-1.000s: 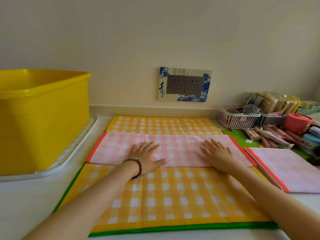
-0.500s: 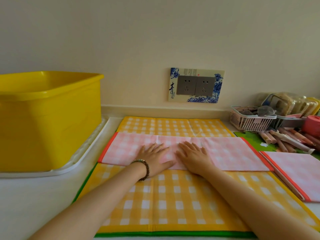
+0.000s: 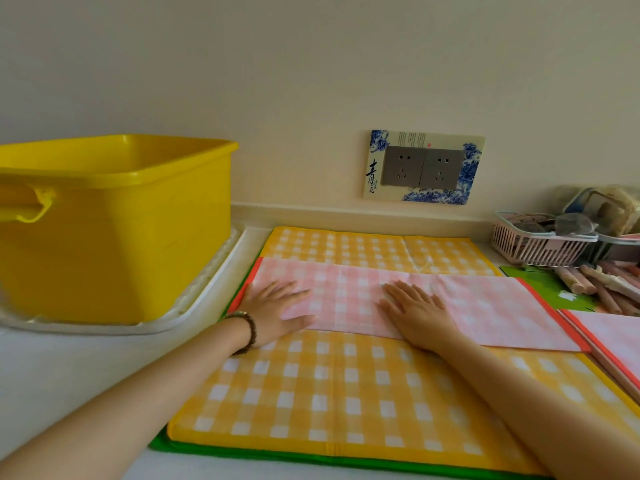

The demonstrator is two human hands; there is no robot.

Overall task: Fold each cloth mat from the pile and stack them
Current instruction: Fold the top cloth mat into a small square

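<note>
A pink checked cloth mat (image 3: pixel 485 306) with orange edging lies folded into a long strip across a yellow checked mat (image 3: pixel 346 393) with a green border. My left hand (image 3: pixel 277 306) presses flat on the strip's left end, a bead bracelet on its wrist. My right hand (image 3: pixel 419 311) presses flat near the strip's middle, fingers straight. At the right edge lies a folded pink mat (image 3: pixel 613 330), partly cut off by the frame.
A big yellow tub (image 3: pixel 114 230) stands on a white tray (image 3: pixel 194 299) at the left. At the back right are a pink basket (image 3: pixel 540 245), clear containers and several stick-shaped items (image 3: pixel 595 282). A wall socket plate (image 3: pixel 424 168) is behind the mats.
My left hand slid left along the pink strip to its left end. My right hand moved from the strip's right part to its middle. The view shifted left.
</note>
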